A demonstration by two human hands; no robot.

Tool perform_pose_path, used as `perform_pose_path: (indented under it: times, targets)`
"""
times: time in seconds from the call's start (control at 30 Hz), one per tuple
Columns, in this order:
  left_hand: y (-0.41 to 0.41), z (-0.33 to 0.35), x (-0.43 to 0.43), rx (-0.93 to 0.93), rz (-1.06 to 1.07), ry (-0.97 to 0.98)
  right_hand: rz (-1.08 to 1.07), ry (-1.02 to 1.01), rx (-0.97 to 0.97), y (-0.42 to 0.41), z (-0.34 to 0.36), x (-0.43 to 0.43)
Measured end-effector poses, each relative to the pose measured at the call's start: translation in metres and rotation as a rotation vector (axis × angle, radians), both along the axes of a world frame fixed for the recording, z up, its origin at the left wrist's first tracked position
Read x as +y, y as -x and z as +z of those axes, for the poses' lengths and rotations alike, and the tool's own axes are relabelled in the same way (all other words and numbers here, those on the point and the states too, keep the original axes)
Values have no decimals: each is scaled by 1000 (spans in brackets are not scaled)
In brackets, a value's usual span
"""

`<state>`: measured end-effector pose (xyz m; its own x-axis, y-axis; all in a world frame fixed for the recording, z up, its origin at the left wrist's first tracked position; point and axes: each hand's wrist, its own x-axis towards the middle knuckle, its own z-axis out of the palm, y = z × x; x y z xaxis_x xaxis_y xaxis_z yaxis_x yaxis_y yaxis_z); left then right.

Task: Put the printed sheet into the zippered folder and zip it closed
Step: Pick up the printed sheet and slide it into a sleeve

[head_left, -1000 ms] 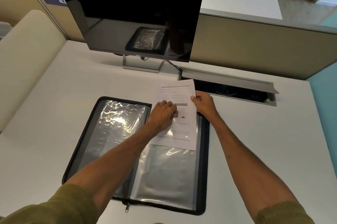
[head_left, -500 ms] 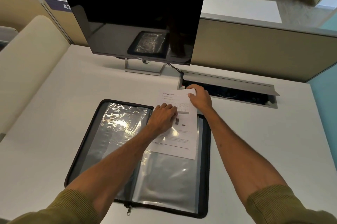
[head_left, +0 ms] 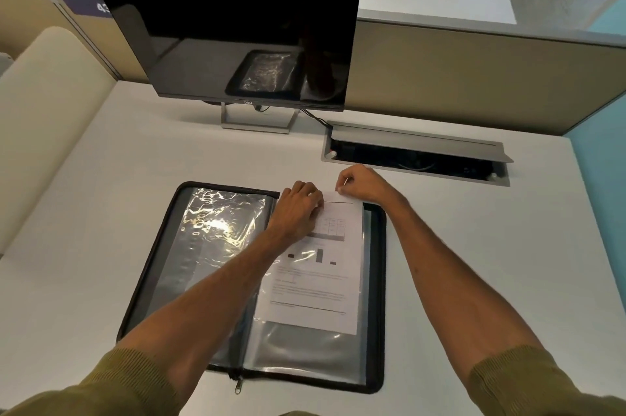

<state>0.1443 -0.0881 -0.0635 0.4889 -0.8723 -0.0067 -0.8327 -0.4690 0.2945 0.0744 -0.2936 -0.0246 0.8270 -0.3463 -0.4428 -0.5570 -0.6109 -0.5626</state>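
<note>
Far left, a beige panel (head_left: pixel 44 110) borders the white tabletop (head_left: pixel 101 195). Behind centre-left stands a dark monitor (head_left: pixel 237 32), its screen off and reflecting the folder.

The folder (head_left: pixel 203 263) lies open flat on the tabletop, black zip border all round, with crinkled clear sleeves on the left half. The zipper pull (head_left: pixel 238 388) lies at the near edge by the spine, so the folder is unzipped.

The left hand (head_left: pixel 298 209) comes in over the spine, olive sleeve pushed up the forearm. It rests on the sheet's upper left with knuckles bent and fingertips down. Grip unclear: cannot tell if it pinches sheet or sleeve, or just presses.

The sheet (head_left: pixel 315 287) lies on the folder's right half, print up, with a table, small bars and text lines. Its top edge sits about at the folder's far border. A glare streak crosses the print, so plastic may lie over it, not sure. Bare sleeve shows below its near edge.

The right hand (head_left: pixel 360 183) is at the sheet's top right corner, fingers curled, grip clamped on that corner.

Just beyond it sits an open cable hatch (head_left: pixel 416 158) set in the tabletop, with a grey partition (head_left: pixel 474 77) behind.
</note>
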Motion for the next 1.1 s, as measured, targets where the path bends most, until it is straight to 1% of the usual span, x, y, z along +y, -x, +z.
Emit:
perform_pose_path:
  times: [0.13,0.3,0.4,0.6,0.73,0.9,1.0,1.1]
  targets:
    - [1,2,-2,11,6,-13,51,-5,-3,-1,5,6]
    - [-1,2,-4,-5,4,-26,121,-92,44,-1,6,10]
    - [-1,1,-4,-13,-6,-17,140,-110,65,1,5,10]
    - [-2,-4,-2,-6,7,-8,204,25,100,0,-4,19]
    - [-3,-5,-2,3,11,-6,272,52,91,5,-9,23]
    - [-5,-5,-2,10,13,-12,263,105,106,10,-14,35]
    - [-4,-6,-2,5,10,-12,276,176,72,14,-13,38]
    - [-3,-6,-1,10,14,-9,277,205,39,17,-12,40]
